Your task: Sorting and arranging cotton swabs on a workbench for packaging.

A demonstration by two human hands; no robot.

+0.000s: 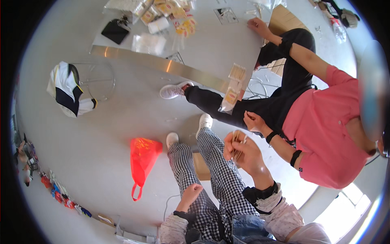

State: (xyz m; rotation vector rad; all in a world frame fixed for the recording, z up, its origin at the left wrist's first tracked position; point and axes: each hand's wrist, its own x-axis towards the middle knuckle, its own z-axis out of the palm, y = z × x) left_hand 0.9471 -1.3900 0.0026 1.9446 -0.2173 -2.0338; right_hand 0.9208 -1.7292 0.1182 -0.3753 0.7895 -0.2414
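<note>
My right hand (245, 152) is raised over my lap, its fingers closed around several thin cotton swabs (236, 151) with pale wooden sticks. Low over my thigh, my left hand (191, 195) is loosely curled, with nothing visible in it. On the near table corner beyond my right hand lies a row of cotton swabs (237, 72). A clear plastic packet (230, 96) with a yellow label sits just below that row, over the table edge.
A person in a pink shirt (325, 134) sits at right, one hand (259, 28) on the table (203, 53). Plastic packets (149, 44), a white roll (158, 25) and a black phone-like object (115, 31) lie there. A red bag (142, 162) and a stool (97, 81) with clothing stand left.
</note>
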